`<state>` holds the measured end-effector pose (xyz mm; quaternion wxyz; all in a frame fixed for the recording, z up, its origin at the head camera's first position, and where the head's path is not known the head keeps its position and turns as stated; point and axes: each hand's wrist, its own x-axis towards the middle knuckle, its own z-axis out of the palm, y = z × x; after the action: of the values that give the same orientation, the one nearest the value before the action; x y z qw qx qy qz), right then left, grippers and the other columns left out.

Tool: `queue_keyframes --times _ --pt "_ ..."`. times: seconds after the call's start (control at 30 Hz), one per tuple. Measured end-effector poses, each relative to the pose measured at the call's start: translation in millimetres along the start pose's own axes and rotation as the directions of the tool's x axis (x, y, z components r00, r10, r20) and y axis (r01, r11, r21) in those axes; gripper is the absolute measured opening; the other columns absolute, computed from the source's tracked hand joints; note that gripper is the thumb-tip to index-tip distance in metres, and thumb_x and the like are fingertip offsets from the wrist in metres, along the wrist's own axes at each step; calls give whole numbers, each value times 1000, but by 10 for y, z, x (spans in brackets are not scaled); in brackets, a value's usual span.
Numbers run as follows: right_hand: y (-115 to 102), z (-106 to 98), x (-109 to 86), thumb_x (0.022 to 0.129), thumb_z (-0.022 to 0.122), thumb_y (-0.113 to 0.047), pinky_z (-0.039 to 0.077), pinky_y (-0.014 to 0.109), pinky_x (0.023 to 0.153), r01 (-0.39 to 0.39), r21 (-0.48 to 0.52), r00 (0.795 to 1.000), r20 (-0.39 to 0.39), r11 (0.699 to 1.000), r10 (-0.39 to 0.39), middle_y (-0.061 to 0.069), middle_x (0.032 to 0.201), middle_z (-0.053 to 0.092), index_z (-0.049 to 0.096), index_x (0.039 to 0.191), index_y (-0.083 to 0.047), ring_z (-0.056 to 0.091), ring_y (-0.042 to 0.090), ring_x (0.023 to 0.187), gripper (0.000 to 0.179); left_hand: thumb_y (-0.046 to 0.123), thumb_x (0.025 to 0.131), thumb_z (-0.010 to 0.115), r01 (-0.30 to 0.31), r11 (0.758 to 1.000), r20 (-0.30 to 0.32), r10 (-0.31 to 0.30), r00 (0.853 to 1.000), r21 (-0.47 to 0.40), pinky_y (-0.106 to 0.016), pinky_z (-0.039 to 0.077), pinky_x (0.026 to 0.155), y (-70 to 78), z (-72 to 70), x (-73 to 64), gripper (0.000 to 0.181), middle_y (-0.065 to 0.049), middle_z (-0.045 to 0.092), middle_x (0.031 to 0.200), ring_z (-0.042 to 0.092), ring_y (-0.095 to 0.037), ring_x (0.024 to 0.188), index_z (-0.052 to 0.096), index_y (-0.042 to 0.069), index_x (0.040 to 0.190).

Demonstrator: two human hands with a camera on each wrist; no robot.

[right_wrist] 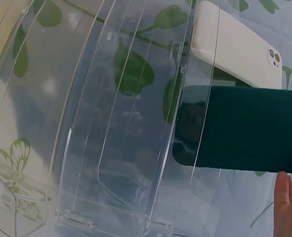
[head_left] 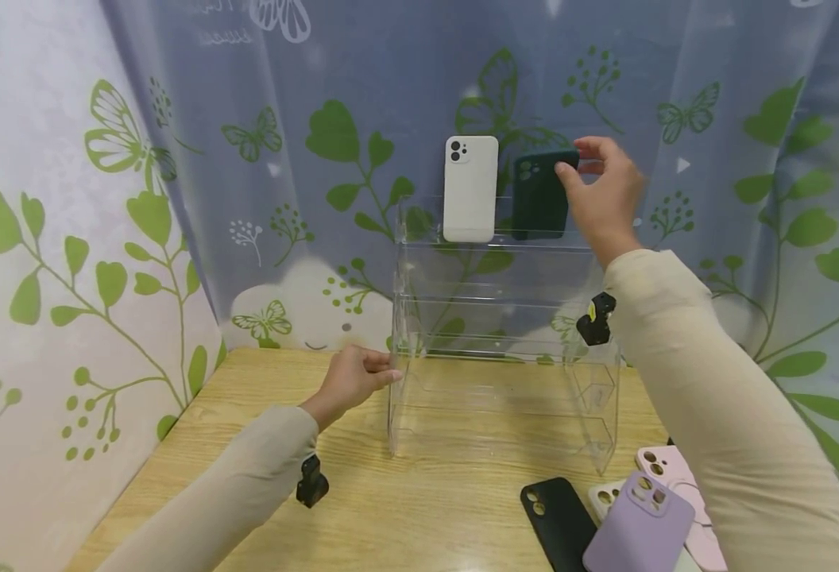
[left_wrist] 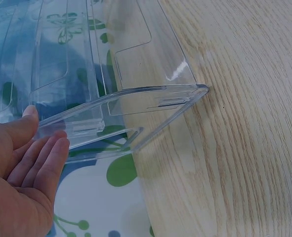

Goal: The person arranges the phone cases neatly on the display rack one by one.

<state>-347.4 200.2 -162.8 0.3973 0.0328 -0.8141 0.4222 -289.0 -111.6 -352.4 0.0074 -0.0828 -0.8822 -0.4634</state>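
A clear acrylic display stand [head_left: 505, 298] with tiers stands on the wooden table. At its left side panel, my left hand [head_left: 351, 381] pinches the edge between thumb and fingers. My right hand [head_left: 605, 191] holds a dark green phone case [head_left: 539, 202] by its upper right edge, with the thumb on the near face. The lower end of this case sits behind the clear lip of the top tier in the right wrist view. A white phone case [head_left: 471, 191] leans upright on the same tier, to the left of the green one.
At the table's front right lie a black phone case [head_left: 558, 516], a purple one [head_left: 641, 528], a pink one [head_left: 666, 461] and a cream one [head_left: 601, 494], partly overlapping. A patterned curtain [head_left: 348, 71] hangs behind the stand. Bare wooden table [head_left: 391, 516] shows in front.
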Motion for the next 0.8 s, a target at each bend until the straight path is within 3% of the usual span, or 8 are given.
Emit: queue_keyframes --times 0.1,0.2,0.3,0.4,0.6,0.73,0.8 --pt "-4 6 -6 94 63 -28 47 32 93 -6 5 1000 -2 1000 6 6 126 58 59 127 -11 56 20 112 37 17 86 73 0 1000 2 0 1000 0 -35 57 80 -11 4 5 40 -16 70 108 67 -26 101 66 -1 121" --pt "1 20 -3 93 65 -26 45 24 87 -12 16 998 -63 1000 13 -1 109 54 57 118 -10 53 13 100 31 17 86 73 -1 1000 3 1 1000 0 -35 57 80 -18 5 6 40 -16 70 108 67 -27 101 66 -1 121" --pt "14 23 -1 91 67 -24 41 20 82 -6 18 993 -119 1000 8 -11 91 40 52 103 -13 44 5 85 23 16 86 73 -2 1000 4 2 1000 1 -35 57 80 -17 5 6 40 -16 70 108 67 -27 101 65 -1 121" --pt "20 18 -3 91 68 -23 42 21 82 -11 4 992 -129 1000 12 -14 85 37 51 97 -13 44 4 81 20 16 86 74 1 1000 3 -1 1000 3 -35 57 80 -7 6 8 39 -15 70 108 67 -26 101 66 -1 121" --pt "9 15 -10 93 65 -23 49 24 89 -4 -25 999 -54 1000 3 5 107 60 63 116 -6 58 20 103 29 16 86 74 2 1000 1 -2 1000 3 -34 57 79 -6 3 6 39 -14 71 106 67 -26 100 66 0 120" --pt "28 2 -24 94 63 -22 48 33 91 42 -59 998 56 997 -38 11 128 57 59 131 -8 56 27 107 39 15 86 74 -8 1000 -1 8 1000 7 -34 57 78 -8 0 1 38 -15 71 105 68 -26 99 66 -1 119" --pt "44 -10 -31 96 61 -23 42 40 101 69 -94 988 147 993 -54 11 139 49 52 139 -9 50 30 119 46 15 86 74 -9 1000 -3 9 1000 7 -34 57 78 -8 2 2 38 -15 71 105 68 -26 99 67 -1 119"
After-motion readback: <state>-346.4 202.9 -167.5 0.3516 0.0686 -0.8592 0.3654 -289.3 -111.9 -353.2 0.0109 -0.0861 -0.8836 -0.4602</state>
